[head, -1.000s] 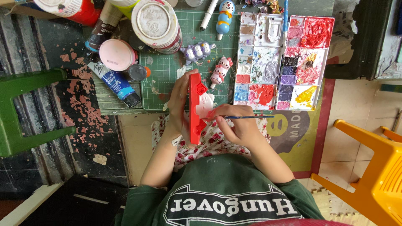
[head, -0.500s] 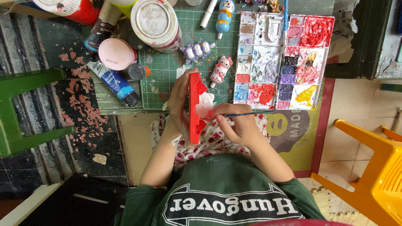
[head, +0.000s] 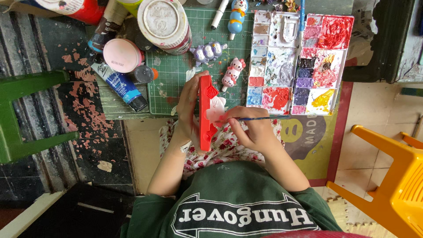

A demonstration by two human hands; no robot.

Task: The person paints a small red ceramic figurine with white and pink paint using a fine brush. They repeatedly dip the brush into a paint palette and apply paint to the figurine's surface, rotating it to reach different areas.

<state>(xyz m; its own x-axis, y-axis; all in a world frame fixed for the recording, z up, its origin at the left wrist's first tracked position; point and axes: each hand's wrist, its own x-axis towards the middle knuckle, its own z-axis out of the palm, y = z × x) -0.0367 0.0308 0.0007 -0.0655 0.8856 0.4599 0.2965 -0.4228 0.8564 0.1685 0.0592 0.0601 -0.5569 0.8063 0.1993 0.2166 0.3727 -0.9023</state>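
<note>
Centre frame: left hand (head: 188,110) grips one red figure (head: 205,113); right hand (head: 251,128) pinches one brush (head: 264,117); one palette (head: 299,61) upper right.

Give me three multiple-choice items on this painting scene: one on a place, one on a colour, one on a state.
1. The paint palette lies where?
A. right of the green cutting mat
B. on the orange stool
C. in the lap

2. The flat figure's frame is
A. blue
B. red
C. yellow

3. The right hand is
A. empty
B. capping a tube
C. holding a thin brush

Key: 1 A, the palette adjoins the mat's right edge; 2 B, the frame in the left hand is red; 3 C, the fingers pinch the brush, its tip at the figure.
</note>
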